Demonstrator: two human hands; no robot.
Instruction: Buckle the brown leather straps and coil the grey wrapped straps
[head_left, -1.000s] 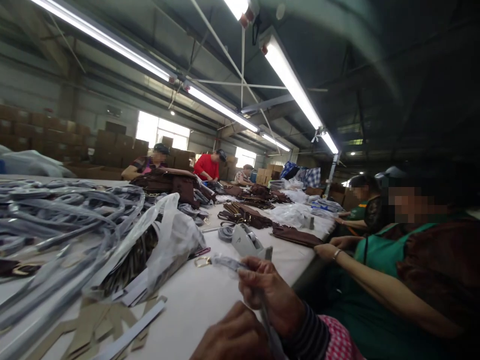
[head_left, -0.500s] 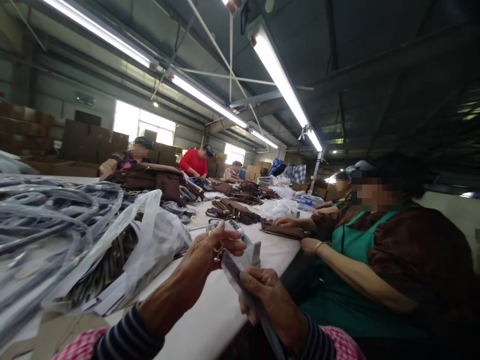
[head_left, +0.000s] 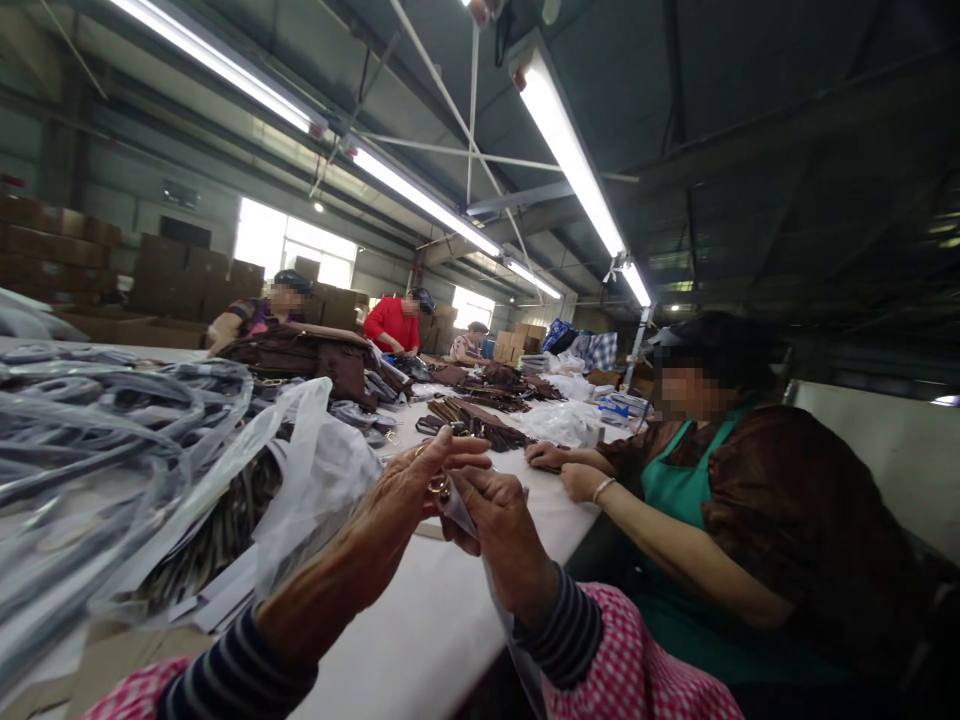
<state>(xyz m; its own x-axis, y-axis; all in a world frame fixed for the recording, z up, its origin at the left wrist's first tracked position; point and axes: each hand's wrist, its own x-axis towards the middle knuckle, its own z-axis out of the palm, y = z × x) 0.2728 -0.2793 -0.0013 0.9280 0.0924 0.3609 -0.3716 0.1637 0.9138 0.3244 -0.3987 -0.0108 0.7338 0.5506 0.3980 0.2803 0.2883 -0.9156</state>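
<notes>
Near the middle of the view, my left hand holds a small gold metal clasp between its fingers. Close against it, my right hand pinches a grey wrapped strap just beside the clasp. The strap's lower part hangs down behind my right wrist. Left of my hands, an open clear plastic bag holds many dark, thin pieces. Wrapped grey straps lie heaped on the far left of the table.
The white table runs forward. Brown bags and clear plastic lie ahead. A person in a green apron sits at the right, both hands at the table edge. Other people work farther back, near cardboard boxes.
My right hand has moved up and left along the strap to meet my left hand at the clasp. The person at the right has leaned forward, and their hands have shifted left.
</notes>
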